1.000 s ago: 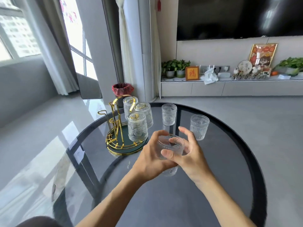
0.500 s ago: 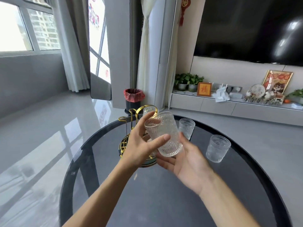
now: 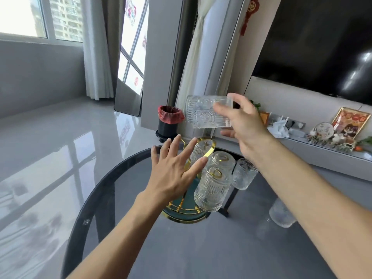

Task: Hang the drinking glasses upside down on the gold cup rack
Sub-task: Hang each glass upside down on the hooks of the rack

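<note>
My right hand (image 3: 243, 125) grips a ribbed clear drinking glass (image 3: 203, 111) by its base, lying on its side with the mouth to the left, raised above the gold cup rack (image 3: 207, 146). The rack stands on a round green tray with a gold rim (image 3: 185, 217) and carries three glasses upside down; the nearest (image 3: 211, 190) hangs at the front. My left hand (image 3: 173, 172) hovers flat with fingers spread in front of the rack's left side, holding nothing. Two more glasses stand upright on the table, one (image 3: 242, 174) right of the rack, one (image 3: 281, 215) partly behind my right forearm.
The round dark glass table (image 3: 181, 248) has its edge at left and far side. Beyond it stand a black bin with a red liner (image 3: 169, 121) and a low shelf (image 3: 326, 146) with ornaments and plants. A large dark screen hangs above.
My left hand has let go of the glass and dropped, fingers spread, in front of the rack. My right hand has lifted the glass higher and turned it onto its side. The view tilted closer.
</note>
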